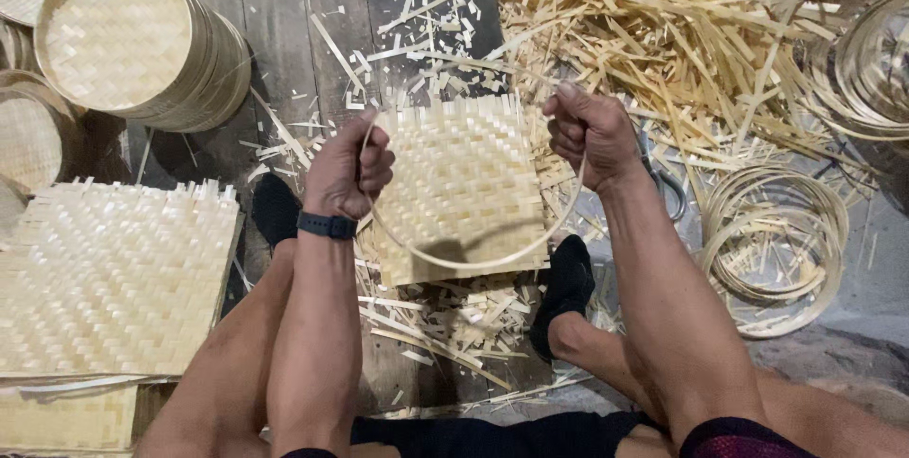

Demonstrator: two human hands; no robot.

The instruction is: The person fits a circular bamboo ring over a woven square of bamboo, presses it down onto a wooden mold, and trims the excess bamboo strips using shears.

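Here: left hand [348, 172] & right hand [589, 131] both fisted on thin hoop [473, 262], hoop hanging betw. them over woven mat [461, 183].

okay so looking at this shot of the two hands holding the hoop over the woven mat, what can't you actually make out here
Head view, the only one:
- Thin bamboo hoop: its far arc is lost against the pale woven mat and the strip pile.
- Left hand and right hand: curled fingers hide where they pinch the hoop.
- Scissors: mostly hidden by the right forearm.
- Stacked mats: cut off by the left and bottom edges.
- Round trays: cut off at the top left.
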